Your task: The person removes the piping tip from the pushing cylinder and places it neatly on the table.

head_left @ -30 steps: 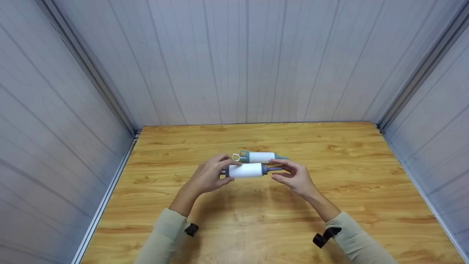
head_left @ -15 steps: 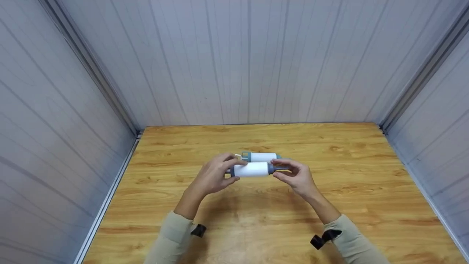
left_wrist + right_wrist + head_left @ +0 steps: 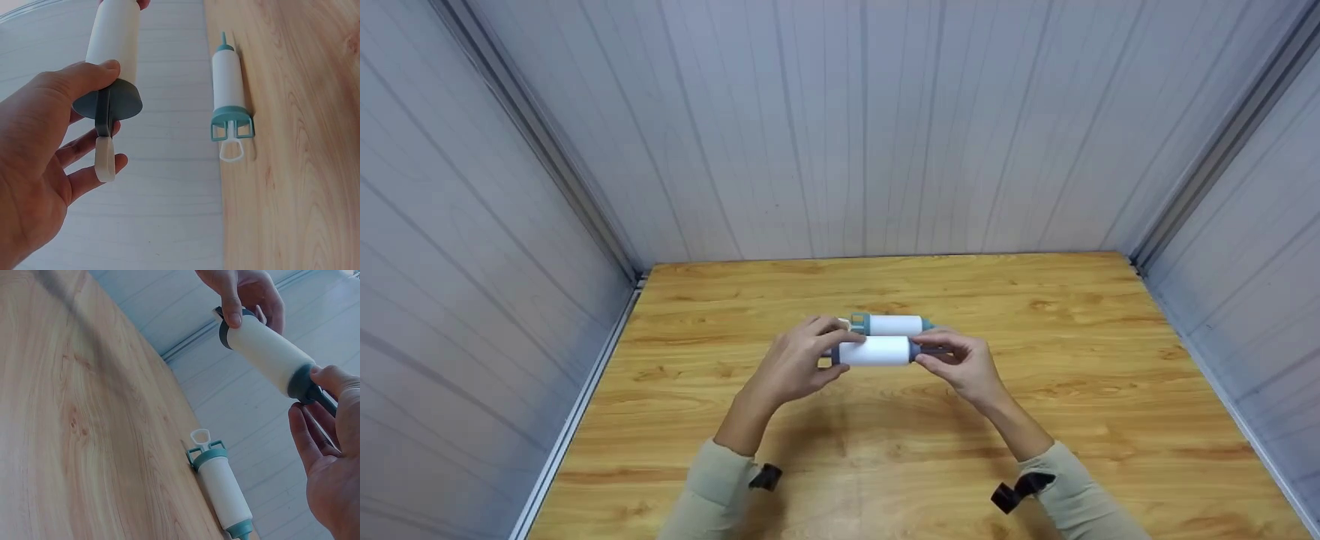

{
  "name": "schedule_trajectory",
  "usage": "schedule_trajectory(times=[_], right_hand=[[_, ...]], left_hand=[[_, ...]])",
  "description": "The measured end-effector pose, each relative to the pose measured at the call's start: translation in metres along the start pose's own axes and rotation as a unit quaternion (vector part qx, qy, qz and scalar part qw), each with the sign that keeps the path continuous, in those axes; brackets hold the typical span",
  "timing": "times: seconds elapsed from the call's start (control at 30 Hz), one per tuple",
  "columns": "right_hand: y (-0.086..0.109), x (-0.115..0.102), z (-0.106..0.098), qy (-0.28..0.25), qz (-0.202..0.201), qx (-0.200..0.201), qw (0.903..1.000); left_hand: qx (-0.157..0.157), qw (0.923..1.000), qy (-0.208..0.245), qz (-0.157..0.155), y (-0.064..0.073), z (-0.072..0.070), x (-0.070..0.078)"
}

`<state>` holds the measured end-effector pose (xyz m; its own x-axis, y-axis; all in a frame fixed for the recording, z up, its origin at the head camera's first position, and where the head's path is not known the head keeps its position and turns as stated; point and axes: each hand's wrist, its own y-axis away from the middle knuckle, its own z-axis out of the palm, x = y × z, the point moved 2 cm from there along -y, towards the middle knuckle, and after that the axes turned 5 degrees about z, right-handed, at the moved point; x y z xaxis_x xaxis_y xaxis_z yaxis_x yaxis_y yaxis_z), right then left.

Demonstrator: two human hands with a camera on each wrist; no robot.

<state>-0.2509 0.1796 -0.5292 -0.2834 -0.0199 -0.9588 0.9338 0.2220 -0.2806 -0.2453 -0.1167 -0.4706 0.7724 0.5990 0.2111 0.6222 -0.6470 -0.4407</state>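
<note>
A large syringe (image 3: 874,351) with a white barrel and dark grey-blue end caps is held level above the table between both hands. Fingers and thumb of my left hand (image 3: 799,360) grip its handle end; the left wrist view shows a dark finger grip and a white plunger handle (image 3: 104,160) there. At the other end, my right hand (image 3: 966,367) pinches the dark nozzle cap (image 3: 302,382), the thin nozzle running along inside the fingers. A second, teal-capped syringe (image 3: 895,325) lies on the table just behind, its nozzle partly hidden by my right hand in the head view.
The wooden table (image 3: 855,442) reaches back to a pale panelled wall (image 3: 825,135). Similar panels stand at left (image 3: 472,247) and right (image 3: 1245,247). Each sleeved forearm carries a small black wrist camera (image 3: 766,477).
My left hand has brought the dark-capped syringe a little to the right. My right hand, earlier around the nozzle tip, now pinches the cap. The teal-capped syringe stays put.
</note>
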Motion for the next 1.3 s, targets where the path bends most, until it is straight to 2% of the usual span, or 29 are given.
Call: schedule_trajectory(times=[0.1,0.33,0.47,0.57,0.8,1.07,1.3], right_hand=[[0.001,-0.001,0.001,-0.003,-0.011,-0.005,0.9999],[0.003,-0.006,0.002,-0.012,-0.068,-0.017,0.9975],[0.003,-0.008,0.003,-0.018,-0.076,-0.011,0.9969],[0.003,-0.009,0.003,-0.019,-0.078,-0.008,0.9967],[0.003,-0.008,0.005,-0.032,-0.076,-0.009,0.9965],[0.006,-0.010,0.009,-0.066,-0.079,-0.002,0.9947],[0.007,-0.012,0.009,-0.056,-0.086,0.007,0.9947]], left_hand=[[0.011,0.9999,0.002,0.008,0.001,-0.001,0.000],[0.023,0.9990,0.038,0.005,0.004,-0.004,0.001],[0.037,0.9974,0.062,0.004,0.004,-0.005,0.001],[0.061,0.9947,0.083,0.010,0.005,-0.005,-0.001],[0.127,0.9768,0.171,0.023,0.007,-0.004,-0.002],[0.146,0.9573,0.250,0.008,0.012,0.004,-0.002],[0.152,0.9523,0.265,0.008,0.013,0.008,-0.002]])
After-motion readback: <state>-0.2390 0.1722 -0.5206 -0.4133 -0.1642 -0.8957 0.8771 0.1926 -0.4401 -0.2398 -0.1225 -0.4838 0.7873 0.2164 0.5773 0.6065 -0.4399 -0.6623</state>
